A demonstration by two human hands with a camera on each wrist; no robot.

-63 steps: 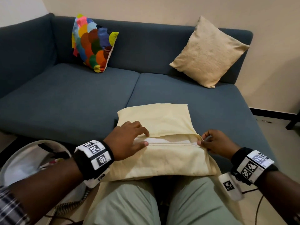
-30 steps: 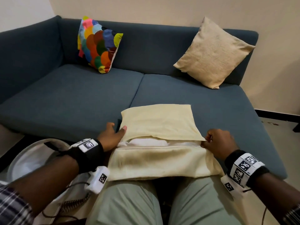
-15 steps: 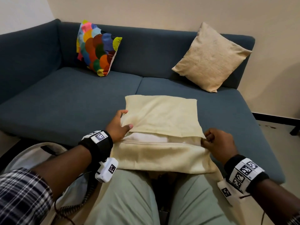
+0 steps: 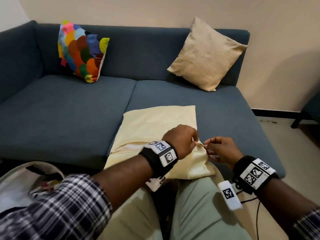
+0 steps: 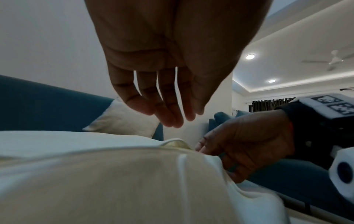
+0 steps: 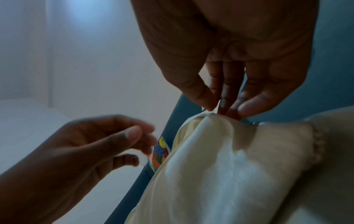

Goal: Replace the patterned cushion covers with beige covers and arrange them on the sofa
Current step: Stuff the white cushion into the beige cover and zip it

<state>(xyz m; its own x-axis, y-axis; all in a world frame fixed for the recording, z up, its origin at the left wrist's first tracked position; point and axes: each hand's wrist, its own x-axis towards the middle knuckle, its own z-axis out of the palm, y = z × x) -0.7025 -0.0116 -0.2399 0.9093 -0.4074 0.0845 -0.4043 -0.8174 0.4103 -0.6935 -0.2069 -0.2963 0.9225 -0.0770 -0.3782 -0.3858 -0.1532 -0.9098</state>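
Observation:
A cream beige-covered cushion [image 4: 155, 125] lies on the front edge of the blue sofa [image 4: 69, 110] and on my lap, its zip opening facing me. My right hand [image 4: 210, 146] pinches the cover's right corner at the end of the opening [image 6: 220, 109]. My left hand [image 4: 194, 142] has reached across to that same corner. Its fingers hang relaxed just above the fabric [image 5: 172, 119] and hold nothing [image 6: 138, 136]. A patterned multicolour cushion [image 4: 81, 51] leans on the backrest at the left, and a beige cushion [image 4: 206, 54] at the right.
A pale round basket [image 4: 26, 179] with cloth in it stands on the floor by my left knee. Bare floor [image 4: 277, 135] and a dark furniture leg [image 4: 297, 122] lie right of the sofa. The left seat of the sofa is bare.
My left hand left the cover's left end and crossed to the right corner beside the right hand. The right hand kept its pinch there. The white insert no longer shows.

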